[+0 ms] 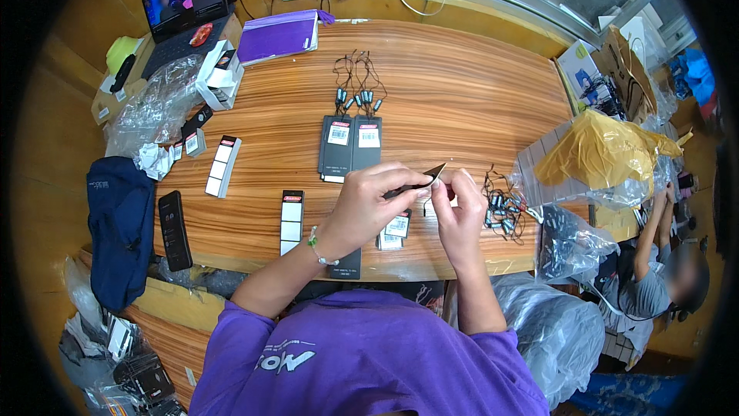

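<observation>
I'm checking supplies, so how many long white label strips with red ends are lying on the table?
2: one strip is beyond and right of the black smartphone; the other strip is left of your left hand. More may be hidden.

A dark phone (175,230) lies beside what is probably a navy bag (119,231).

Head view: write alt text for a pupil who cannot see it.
A person's left hand and right hand hold a dark card over a wooden table. Beyond them lie labelled cards; tangled black cords lie to the right.
</observation>
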`<state>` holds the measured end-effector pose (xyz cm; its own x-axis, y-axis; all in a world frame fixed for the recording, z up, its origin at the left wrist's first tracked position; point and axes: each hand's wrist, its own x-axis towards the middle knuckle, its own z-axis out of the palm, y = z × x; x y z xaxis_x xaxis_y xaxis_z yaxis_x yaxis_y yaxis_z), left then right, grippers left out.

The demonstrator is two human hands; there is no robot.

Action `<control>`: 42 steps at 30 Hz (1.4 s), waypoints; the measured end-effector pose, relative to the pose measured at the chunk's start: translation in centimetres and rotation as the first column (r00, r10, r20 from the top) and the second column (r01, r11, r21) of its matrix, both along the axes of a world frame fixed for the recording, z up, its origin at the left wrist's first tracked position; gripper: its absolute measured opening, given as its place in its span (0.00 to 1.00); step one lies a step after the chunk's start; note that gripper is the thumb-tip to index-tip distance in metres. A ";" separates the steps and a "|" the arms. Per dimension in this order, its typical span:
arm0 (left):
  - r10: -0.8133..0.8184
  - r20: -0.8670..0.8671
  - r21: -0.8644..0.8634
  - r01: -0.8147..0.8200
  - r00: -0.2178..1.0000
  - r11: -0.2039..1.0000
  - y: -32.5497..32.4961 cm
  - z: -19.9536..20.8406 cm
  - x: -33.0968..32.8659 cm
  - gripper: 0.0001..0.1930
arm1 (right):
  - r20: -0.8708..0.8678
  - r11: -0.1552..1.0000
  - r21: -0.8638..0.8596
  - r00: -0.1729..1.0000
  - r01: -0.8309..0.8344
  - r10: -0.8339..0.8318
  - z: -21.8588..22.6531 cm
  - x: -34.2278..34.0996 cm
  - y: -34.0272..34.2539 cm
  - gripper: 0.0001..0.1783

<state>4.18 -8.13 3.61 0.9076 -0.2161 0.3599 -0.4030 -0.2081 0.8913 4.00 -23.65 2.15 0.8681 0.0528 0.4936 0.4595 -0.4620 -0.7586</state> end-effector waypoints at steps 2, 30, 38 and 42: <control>0.000 -0.077 -0.103 -0.008 0.997 0.995 0.0 0.0 0.0 0.08 | 0.164 0.997 -0.054 0.985 0.058 -0.049 0.3 0.4 -0.1 0.05; 0.048 0.244 -0.038 -0.040 0.969 0.998 -0.2 0.2 0.2 0.09 | -0.206 0.767 0.613 0.899 -0.189 0.387 0.9 1.0 -1.2 0.03; -0.027 0.594 0.201 -0.115 0.804 0.973 -0.7 -0.2 0.7 0.10 | -0.180 0.534 0.837 0.860 -0.121 0.477 1.3 1.8 -2.4 0.03; -0.005 0.499 0.236 -0.130 0.866 0.963 -0.7 -1.5 0.9 0.10 | 0.111 0.123 0.974 0.878 -0.188 0.466 2.7 3.4 -3.6 0.06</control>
